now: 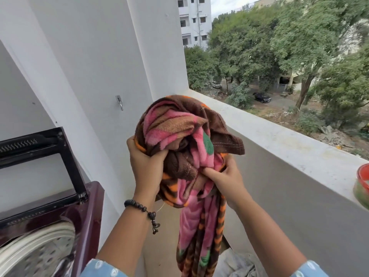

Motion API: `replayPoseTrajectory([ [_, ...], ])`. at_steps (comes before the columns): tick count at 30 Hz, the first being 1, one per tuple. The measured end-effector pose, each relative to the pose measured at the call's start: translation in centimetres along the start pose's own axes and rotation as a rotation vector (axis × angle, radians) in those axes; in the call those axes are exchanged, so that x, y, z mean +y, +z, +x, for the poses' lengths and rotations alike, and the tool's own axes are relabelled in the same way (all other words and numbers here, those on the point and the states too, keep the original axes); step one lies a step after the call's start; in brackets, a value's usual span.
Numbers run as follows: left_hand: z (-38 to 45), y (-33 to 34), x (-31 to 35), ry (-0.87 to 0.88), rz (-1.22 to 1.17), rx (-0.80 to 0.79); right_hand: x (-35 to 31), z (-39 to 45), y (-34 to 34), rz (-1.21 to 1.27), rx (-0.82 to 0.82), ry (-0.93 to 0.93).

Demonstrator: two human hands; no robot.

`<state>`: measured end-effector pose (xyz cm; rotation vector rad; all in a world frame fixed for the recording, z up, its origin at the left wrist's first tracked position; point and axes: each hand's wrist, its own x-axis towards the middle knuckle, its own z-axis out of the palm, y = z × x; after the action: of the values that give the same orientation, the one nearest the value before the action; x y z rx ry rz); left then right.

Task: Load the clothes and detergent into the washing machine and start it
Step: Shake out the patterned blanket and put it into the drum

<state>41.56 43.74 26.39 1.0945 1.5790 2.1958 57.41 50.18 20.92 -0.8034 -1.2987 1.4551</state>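
A bunched fleece blanket [179,124] in brown, pink and orange is held up at chest height, its tail hanging down between my arms. My left hand [146,162] grips its left side with curled fingers. My right hand [223,176] pinches folds on its right side. The maroon top-load washing machine [89,212] stands at the lower left, with its lid [40,156] raised and the steel drum [40,254] exposed. The blanket is to the right of the machine, not over the drum.
A white balcony parapet [279,140] runs along the right, with a red and green container [362,186] on its ledge. A tap [119,102] sticks out of the white wall behind. Pale cloth [237,264] lies low beneath the blanket. Trees and a street lie beyond.
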Motion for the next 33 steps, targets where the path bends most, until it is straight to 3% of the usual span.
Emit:
replayPoseTrajectory([
  [3, -0.7, -2.3, -1.1, -0.227, 0.09, -0.184, -1.3, 1.4, -1.7, -0.158, 0.056, -0.155],
  [6, -1.6, -5.5, -1.7, -0.448, 0.236, -0.441, -3.9, 2.2, -2.9, -0.329, -0.008, -0.302],
  [8, -2.0, -7.0, -1.4, -0.485, 0.346, -0.535, -5.8, 2.7, -3.0, -0.472, -0.098, -0.367],
  [10, -2.2, -7.1, -0.3, -0.386, 0.469, -0.581, -7.5, 3.1, -2.6, -0.621, -0.159, -0.416],
  [15, -2.0, -3.8, 3.2, 0.184, 0.992, -0.662, -11.1, 3.2, -0.1, -0.94, -0.367, -0.541],
  [18, -1.2, -2.3, 5.2, 0.386, 1.079, -0.619, -12.6, 2.4, 1.6, -1.136, -0.492, -0.671],
  [22, 0.2, -1.5, 6.3, 0.316, 0.886, -0.76, -13.3, 0.9, 3.8, -1.33, -0.54, -0.813],
  [25, 1.5, -2.5, 5.3, 0.325, 0.672, -0.67, -13.2, 0.5, 4.1, -1.177, -0.49, -0.794],
  [28, 2.4, -3.5, 4.8, 0.303, 0.468, -0.56, -13.0, 0.1, 3.3, -0.854, -0.457, -0.685],
  [31, 3.8, -4.8, 4.5, 0.243, 0.311, -0.448, -11.4, 0.0, 1.3, -0.592, -0.504, -0.412],
  [33, 5.1, -5.9, 4.4, 0.203, 0.228, -0.354, -9.3, -0.2, -0.1, -0.549, -0.561, -0.242],
])
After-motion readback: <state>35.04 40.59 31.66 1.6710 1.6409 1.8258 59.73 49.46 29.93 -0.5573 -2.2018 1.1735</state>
